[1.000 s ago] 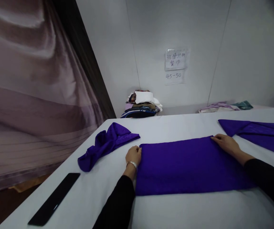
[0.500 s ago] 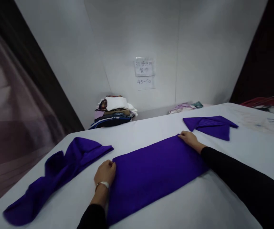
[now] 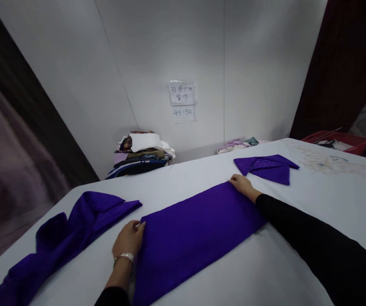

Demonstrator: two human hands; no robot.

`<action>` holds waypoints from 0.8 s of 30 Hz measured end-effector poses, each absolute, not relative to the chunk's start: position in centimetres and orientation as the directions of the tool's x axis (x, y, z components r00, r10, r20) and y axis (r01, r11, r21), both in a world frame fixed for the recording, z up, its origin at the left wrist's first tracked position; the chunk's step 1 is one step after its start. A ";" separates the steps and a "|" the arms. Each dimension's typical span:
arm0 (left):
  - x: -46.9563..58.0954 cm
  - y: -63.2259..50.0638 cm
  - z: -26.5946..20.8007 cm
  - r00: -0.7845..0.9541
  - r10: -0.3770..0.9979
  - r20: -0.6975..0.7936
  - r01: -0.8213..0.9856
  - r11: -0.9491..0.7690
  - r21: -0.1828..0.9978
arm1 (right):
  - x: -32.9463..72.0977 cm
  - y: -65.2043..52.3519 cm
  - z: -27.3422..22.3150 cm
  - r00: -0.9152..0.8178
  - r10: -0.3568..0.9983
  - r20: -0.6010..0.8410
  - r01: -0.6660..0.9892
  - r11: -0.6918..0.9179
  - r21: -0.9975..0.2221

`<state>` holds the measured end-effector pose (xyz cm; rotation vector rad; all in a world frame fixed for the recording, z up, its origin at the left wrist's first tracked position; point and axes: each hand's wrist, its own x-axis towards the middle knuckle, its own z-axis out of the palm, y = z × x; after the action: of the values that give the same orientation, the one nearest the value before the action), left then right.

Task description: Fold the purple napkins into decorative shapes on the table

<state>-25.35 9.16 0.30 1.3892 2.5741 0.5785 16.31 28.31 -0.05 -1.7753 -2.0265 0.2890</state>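
A purple cloth napkin (image 3: 198, 233) lies flat before me, folded into a long rectangle. My left hand (image 3: 128, 241), with a bracelet on its wrist, has its fingers closed at the napkin's far left corner. At the far right corner, my right hand (image 3: 242, 185) pinches the edge between thumb and fingers. To the left lies a crumpled purple cloth (image 3: 74, 233), loosely bunched. Beyond my right hand rests another purple cloth (image 3: 267, 168), folded with pointed corners.
The white tabletop (image 3: 313, 212) carries all the purple cloths. Behind its far edge are a stack of folded clothes (image 3: 141, 153) and a smaller cloth pile (image 3: 235, 145). A red basket (image 3: 358, 144) stands at the right. Handwritten paper signs (image 3: 183, 101) hang on the wall.
My view has turned slightly right, so everything appears shifted left. Both hands stay at the same corners of the napkin, which keeps its rectangular shape.
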 end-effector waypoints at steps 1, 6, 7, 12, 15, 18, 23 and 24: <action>-25.4 9.0 0.5 -0.560 0.827 0.046 0.757 0.487 0.436 | 15.9 27.8 0.2 -0.114 0.974 0.197 0.880 0.191 -0.435; -21.4 7.7 1.8 -0.428 0.888 0.169 0.814 0.298 0.498 | 11.0 19.9 1.0 -0.439 0.844 0.307 0.683 0.536 -0.496; -19.6 7.3 1.9 -0.350 0.913 0.210 0.849 0.215 0.482 | 9.7 17.6 1.1 -0.535 0.768 0.352 0.574 0.636 -0.515; -11.3 3.8 0.1 -0.018 0.980 0.197 0.966 -0.034 0.255 | 5.3 8.2 1.5 -0.752 0.549 0.364 0.340 0.797 -0.499; -10.2 2.1 -1.4 -0.003 0.995 0.100 0.988 -0.013 0.153 | 5.5 6.9 1.0 -0.789 0.567 0.236 0.403 0.767 -0.499; -10.8 1.5 -1.9 -0.026 0.999 0.042 0.993 0.021 0.116 | 7.5 7.9 0.1 -0.789 0.607 0.094 0.499 0.723 -0.477; -11.0 1.5 -1.2 -0.069 0.998 0.001 0.992 0.068 0.102 | 14.8 10.8 -1.3 -0.616 0.787 0.020 0.726 0.578 -0.373; -11.1 1.4 -1.1 -0.087 0.996 -0.003 0.992 0.087 0.093 | 16.8 11.4 -1.5 -0.554 0.833 0.009 0.779 0.522 -0.347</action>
<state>-11.14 1.40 -1.11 2.0771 2.2670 0.1028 16.78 11.37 -1.46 -1.3829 -2.5849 0.4569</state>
